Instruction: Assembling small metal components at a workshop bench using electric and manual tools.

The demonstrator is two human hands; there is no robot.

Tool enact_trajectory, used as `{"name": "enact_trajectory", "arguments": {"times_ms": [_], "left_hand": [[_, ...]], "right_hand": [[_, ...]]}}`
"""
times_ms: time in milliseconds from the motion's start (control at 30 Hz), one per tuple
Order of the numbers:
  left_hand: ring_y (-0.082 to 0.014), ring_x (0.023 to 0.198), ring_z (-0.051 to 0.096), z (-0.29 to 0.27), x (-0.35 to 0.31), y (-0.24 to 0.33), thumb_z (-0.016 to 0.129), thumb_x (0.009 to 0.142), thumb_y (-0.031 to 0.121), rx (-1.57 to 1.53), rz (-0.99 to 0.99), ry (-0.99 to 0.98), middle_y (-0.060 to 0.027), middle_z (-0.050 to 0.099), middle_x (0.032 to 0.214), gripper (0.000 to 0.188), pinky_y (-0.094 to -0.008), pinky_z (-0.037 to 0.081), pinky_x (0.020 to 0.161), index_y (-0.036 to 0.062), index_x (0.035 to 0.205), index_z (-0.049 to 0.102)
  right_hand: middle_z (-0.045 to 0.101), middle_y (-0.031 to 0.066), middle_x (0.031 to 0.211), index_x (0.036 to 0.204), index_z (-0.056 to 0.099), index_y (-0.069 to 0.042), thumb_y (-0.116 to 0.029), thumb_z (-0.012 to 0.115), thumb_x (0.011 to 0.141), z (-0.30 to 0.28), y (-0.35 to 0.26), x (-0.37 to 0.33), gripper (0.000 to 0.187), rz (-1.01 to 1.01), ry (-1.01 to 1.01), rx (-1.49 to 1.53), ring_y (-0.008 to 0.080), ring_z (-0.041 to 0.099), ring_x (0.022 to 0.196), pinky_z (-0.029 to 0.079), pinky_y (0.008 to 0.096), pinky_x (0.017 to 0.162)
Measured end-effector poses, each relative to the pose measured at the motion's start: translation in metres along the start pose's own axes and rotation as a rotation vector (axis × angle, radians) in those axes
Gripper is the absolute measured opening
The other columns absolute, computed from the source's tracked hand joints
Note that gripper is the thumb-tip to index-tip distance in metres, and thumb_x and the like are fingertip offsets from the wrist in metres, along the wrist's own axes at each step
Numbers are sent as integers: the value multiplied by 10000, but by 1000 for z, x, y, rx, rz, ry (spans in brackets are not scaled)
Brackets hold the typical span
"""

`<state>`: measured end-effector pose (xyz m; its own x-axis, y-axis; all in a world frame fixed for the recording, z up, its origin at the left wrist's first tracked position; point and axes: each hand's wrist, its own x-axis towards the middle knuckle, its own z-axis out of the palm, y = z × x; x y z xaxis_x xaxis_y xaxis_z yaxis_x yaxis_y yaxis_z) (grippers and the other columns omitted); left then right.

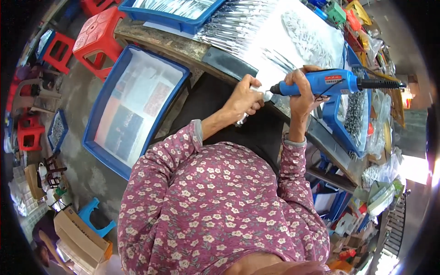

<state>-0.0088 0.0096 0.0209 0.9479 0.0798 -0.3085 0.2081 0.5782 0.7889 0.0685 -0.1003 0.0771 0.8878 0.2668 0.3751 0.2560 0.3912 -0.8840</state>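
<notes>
A blue electric screwdriver [337,81] with a black cord lies sideways in my right hand [301,95], whose fingers are wrapped round its body. Its black nose points left, at a small white and silvery part [240,121] held closed in my left hand [244,100]. Most of that part is hidden by my fingers, so its kind does not show. Both hands are above the near edge of the worktable [229,63]. Just beyond them lie a few long thin metal pieces [278,59] on a white surface.
Rows of slim metal pieces [236,25] and a heap of small silvery parts [308,39] cover the table. A blue tray of small parts [355,114] stands right; a paper-lined blue tray [130,107] stands left. Red stools [98,39] and another person [48,238] are farther left.
</notes>
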Motion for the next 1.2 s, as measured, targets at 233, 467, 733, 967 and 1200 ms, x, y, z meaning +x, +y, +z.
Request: {"name": "enact_trajectory", "arguments": {"times_ms": [233,467,733,967,1200], "left_hand": [[-75,498,466,-4,8,28,508,851,135,497,412,70,-66,570,675,211,-208,372,443,-35,975,495],[-186,520,582,50,56,72,520,816,99,1051,1344,133,-128,614,629,200,-298,466,501,-18,976,533],[-335,723,544,62,86,64,523,773,80,603,643,229,-172,556,767,155,-390,434,641,-26,886,508],[-251,591,642,36,108,28,501,803,-17,301,522,233,-199,591,691,192,-305,554,479,-99,975,476],[-253,500,619,28,100,31,481,809,5,420,396,314,-182,578,623,215,-315,515,402,-101,975,396]], "right_hand": [[502,82,655,1021,434,-18,23,557,739,-6,0,-13,310,-90,-16,-25,180,511,572,448,353,626],[511,95,665,1020,408,-34,21,564,758,-14,-3,-25,311,-132,-6,-44,195,531,595,460,374,637],[502,95,690,1047,402,-46,45,541,766,-20,6,-31,327,-187,64,27,202,525,611,452,382,647],[485,78,713,1115,375,-100,28,499,766,-23,11,-35,391,-162,133,78,200,511,623,439,381,663],[485,88,691,1078,358,-55,27,486,764,-15,6,-32,349,-196,143,11,198,507,597,445,367,655]]}}
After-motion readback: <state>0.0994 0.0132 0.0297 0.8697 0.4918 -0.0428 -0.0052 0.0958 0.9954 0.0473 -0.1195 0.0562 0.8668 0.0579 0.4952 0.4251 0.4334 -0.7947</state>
